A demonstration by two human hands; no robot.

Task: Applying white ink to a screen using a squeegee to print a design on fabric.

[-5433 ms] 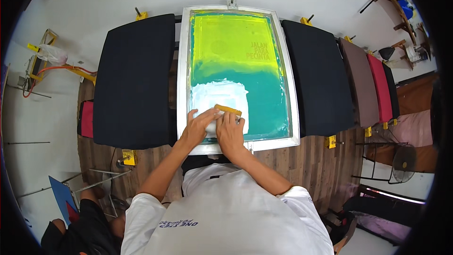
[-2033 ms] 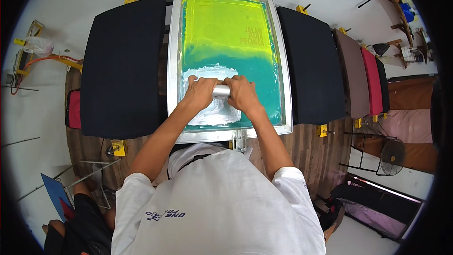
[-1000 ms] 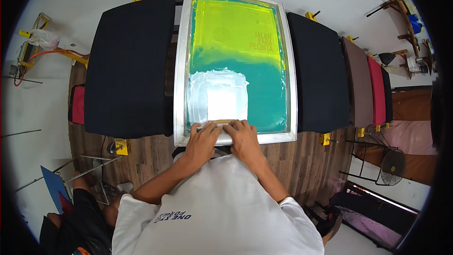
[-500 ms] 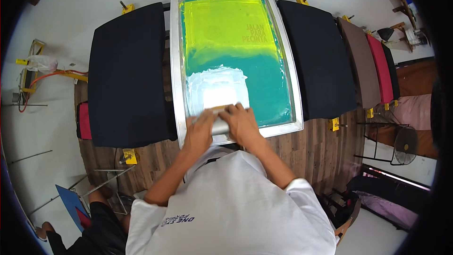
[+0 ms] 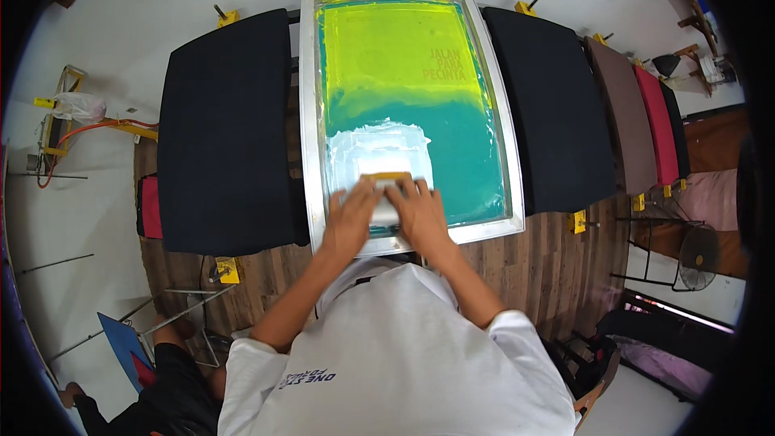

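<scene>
Both my hands grip a squeegee (image 5: 384, 177), a wide silver holder with a yellowish strip along its far side. My left hand (image 5: 349, 216) wraps its left part and my right hand (image 5: 419, 213) its right part, fingers bent over the top. It sits at the near end of a screen-printing frame (image 5: 311, 121) with a pale metal border. White ink (image 5: 375, 141) is smeared over the mesh just beyond the squeegee. The mesh (image 5: 460, 145) is teal in its near part and yellow-green in its far part, with faint lettering. My fingers hide the squeegee's lower edge.
Black-covered platens (image 5: 226, 129) (image 5: 549, 105) flank the frame, with brown and red ones (image 5: 658, 125) farther right. Yellow clamps (image 5: 229, 270) stick out at their ends. A standing fan (image 5: 698, 257) is at right. Another person's dark-clothed legs (image 5: 173, 375) show at lower left.
The squeegee has shifted slightly away from me, and more of its yellowish strip shows. Both hands keep their grip. The whole view has shifted a little.
</scene>
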